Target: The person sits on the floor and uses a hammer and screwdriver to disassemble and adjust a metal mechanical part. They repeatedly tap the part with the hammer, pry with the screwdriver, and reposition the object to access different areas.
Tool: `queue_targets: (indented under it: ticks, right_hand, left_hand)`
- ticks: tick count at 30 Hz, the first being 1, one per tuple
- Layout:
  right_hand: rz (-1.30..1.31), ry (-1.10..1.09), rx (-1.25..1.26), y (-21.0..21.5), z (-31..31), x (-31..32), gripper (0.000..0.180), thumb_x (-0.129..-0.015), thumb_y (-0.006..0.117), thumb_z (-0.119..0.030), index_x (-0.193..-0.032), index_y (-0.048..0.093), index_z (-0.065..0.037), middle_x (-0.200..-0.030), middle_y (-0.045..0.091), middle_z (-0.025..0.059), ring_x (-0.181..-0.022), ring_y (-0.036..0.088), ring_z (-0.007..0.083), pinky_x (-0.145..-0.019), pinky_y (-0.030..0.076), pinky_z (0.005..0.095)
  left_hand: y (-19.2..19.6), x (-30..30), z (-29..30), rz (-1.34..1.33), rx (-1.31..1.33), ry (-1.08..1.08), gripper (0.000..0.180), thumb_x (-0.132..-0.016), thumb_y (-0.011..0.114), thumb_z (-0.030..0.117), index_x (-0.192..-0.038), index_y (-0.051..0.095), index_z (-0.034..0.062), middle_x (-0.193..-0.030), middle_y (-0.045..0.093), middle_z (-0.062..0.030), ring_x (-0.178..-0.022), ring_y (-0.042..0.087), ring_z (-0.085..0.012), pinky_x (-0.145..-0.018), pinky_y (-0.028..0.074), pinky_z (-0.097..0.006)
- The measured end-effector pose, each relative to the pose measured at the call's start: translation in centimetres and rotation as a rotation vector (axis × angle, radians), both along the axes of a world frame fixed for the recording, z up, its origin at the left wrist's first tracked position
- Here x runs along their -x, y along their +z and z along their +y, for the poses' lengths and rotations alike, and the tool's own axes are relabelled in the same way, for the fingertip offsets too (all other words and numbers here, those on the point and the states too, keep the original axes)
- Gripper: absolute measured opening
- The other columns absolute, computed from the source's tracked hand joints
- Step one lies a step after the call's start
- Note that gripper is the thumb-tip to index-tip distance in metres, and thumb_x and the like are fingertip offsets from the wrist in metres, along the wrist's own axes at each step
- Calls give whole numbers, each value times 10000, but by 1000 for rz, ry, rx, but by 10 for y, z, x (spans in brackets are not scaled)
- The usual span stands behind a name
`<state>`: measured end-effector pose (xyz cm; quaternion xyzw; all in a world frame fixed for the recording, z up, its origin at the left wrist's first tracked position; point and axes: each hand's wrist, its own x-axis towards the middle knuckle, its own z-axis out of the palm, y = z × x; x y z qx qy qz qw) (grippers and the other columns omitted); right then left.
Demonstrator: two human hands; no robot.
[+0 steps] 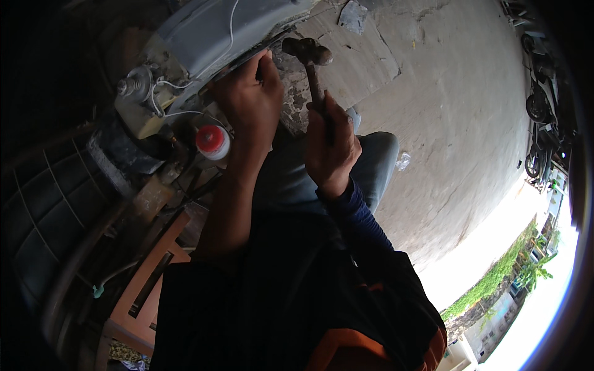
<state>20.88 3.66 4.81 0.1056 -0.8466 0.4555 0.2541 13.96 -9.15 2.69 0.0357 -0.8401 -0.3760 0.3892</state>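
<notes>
Denim trousers (378, 162) are covering the bent legs nearest the work; above them, the right grip (334, 148) is holding a hammer (307, 52) by its handle, the head standing just apart from a grey casing (213, 37); the left grip (252, 102) is resting at the casing's near edge, fingertips partly hidden, so whether it is pinching anything I cannot tell; good handling, in my judgement, means keeping those fingers outside the hammer's line, steadying the casing, and sparing the loose white wire (234, 25); a red-capped bottle (212, 141) is crowding the left side; swing room is widening rightward, over the concrete floor (445, 123); farther off, motorcycles (539, 114) are lining its edge, and greenery (495, 289) is showing beyond.
</notes>
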Motion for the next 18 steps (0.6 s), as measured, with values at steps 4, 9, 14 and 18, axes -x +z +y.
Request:
queue_targets:
  ticks: [4,9,14,18]
  right_hand:
    - [-151,20,-80,2,1,4,346,-834,644,56,-1169,562,31,-966,680,211,-812,704,293,-695,552,329]
    - [-177,8,-43,-3,-2,3,346,-841,656,15,-1174,563,23,-945,683,192,-815,704,296,-691,551,332]
    - [-187,-7,-34,13,0,6,339,-850,649,9,-1180,573,21,-926,686,187,-804,708,275,-680,548,325]
    - [-209,3,8,2,-3,0,333,-851,649,12,-1176,578,25,-903,686,193,-799,709,268,-689,548,320]
  left_hand:
    - [5,-5,1,-95,42,27,39,-804,666,16,-835,689,7,-776,694,-147,-701,678,-297,-652,514,-346]
    - [6,-1,0,-62,26,9,30,-803,666,17,-817,684,-3,-774,691,-155,-698,677,-299,-648,515,-352]
    - [5,-6,0,-95,33,17,29,-799,662,1,-820,678,-10,-772,689,-160,-700,678,-301,-642,513,-355]
    - [7,-5,1,-81,61,23,34,-796,655,-7,-827,668,-13,-768,684,-161,-697,674,-315,-632,510,-364]
